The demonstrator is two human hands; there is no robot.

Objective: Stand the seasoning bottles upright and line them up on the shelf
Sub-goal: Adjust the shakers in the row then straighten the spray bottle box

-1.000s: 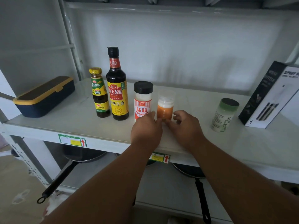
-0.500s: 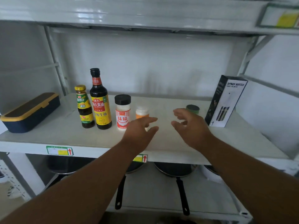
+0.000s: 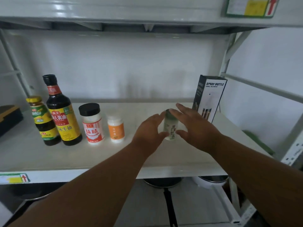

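Several bottles stand upright in a row on the white shelf (image 3: 49, 158): a small dark bottle with a yellow cap (image 3: 43, 120), a tall soy sauce bottle (image 3: 63, 112), a white jar with a black lid (image 3: 92, 123) and a small orange-labelled jar (image 3: 115, 129). Further right stands a pale green bottle with a dark cap (image 3: 169, 126). My left hand (image 3: 150, 130) and my right hand (image 3: 195, 126) flank it, fingers spread, thumbs close to its sides; whether they touch it is unclear.
A tall box marked SPRAY BOTTLE (image 3: 209, 97) stands right behind my right hand. A dark blue case with a yellow rim (image 3: 9, 118) lies at the far left. Pans (image 3: 162, 183) sit on the shelf below. Another shelf board (image 3: 147, 12) runs overhead.
Both hands left the orange-labelled jar and moved right to either side of the pale green bottle. The camera tilted up and shifted right.
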